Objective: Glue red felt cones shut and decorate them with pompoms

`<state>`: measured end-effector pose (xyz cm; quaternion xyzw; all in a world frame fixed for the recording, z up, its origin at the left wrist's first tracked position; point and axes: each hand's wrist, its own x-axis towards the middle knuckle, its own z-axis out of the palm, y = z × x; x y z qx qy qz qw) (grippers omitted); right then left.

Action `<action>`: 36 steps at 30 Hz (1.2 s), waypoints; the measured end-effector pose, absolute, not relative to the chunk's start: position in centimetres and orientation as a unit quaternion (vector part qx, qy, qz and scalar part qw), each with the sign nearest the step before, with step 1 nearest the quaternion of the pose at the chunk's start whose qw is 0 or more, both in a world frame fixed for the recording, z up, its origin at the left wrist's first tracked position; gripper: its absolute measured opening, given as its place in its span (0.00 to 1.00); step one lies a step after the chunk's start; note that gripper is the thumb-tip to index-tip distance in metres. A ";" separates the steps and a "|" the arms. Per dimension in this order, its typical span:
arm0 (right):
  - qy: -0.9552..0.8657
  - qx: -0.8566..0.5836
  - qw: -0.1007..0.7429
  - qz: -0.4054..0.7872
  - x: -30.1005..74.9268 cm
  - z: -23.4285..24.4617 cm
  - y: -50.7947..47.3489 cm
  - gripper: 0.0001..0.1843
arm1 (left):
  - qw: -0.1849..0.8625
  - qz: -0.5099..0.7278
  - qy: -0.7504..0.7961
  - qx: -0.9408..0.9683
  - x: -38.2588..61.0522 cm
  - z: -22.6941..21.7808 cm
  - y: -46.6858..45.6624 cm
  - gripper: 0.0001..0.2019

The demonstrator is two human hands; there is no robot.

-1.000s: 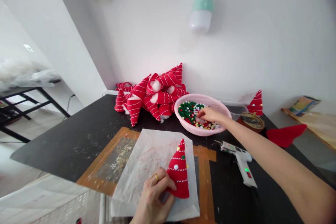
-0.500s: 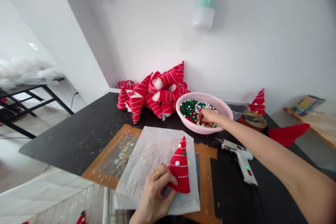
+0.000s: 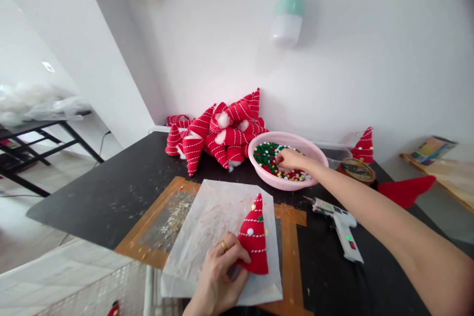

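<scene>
My left hand is closed on the lower left edge of a red felt cone, keeping it on a white paper sheet. White stitched cord rings the cone, and a few small pom-poms in white, green and yellow dot its front. My right hand reaches into a pink plastic basket of small pom-poms in green, red, white and yellow. Its fingers are bent together among them; whatever they pinch is hidden. Below my right forearm lies a white glue gun with a green light.
Stuffed red striped cones are heaped against the wall, left of the basket. A decorated cone, a round tin and a red felt piece stand at right. Brown tape borders the work area. A bulb lamp hangs above.
My right hand has shifted slightly left and up within the basket among the pom-poms. My left hand and the cone stay in place; the view has tilted a little.
</scene>
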<state>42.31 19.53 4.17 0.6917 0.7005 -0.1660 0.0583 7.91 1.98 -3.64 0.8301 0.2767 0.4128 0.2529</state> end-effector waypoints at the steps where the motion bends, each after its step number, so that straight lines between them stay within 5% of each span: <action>1: 0.705 0.687 0.055 -0.169 42.0 4.1 19.8 0.14 | 0.254 0.413 0.278 0.829 7.9 -3.7 2.0 0.10; 8: 0.720 0.673 0.014 -0.170 40.3 3.6 20.3 0.13 | 0.267 0.412 0.286 0.823 8.0 -3.7 1.9 0.09; 13: 0.725 0.669 -0.098 -0.136 40.6 6.0 19.0 0.06 | 0.272 0.402 0.293 0.824 7.8 -3.9 1.8 0.09; 20: 0.778 0.554 -0.248 -0.163 36.6 8.7 13.1 0.13 | 0.277 0.409 0.280 0.823 7.8 -3.7 2.0 0.10; 24: 0.851 0.434 -0.215 -0.205 33.8 7.4 10.8 0.15 | 0.279 0.413 0.275 0.822 7.8 -3.8 1.9 0.10; 36: 0.899 0.390 -0.132 -0.148 34.1 5.7 9.5 0.21 | 0.282 0.418 0.285 0.815 7.8 -4.4 1.8 0.11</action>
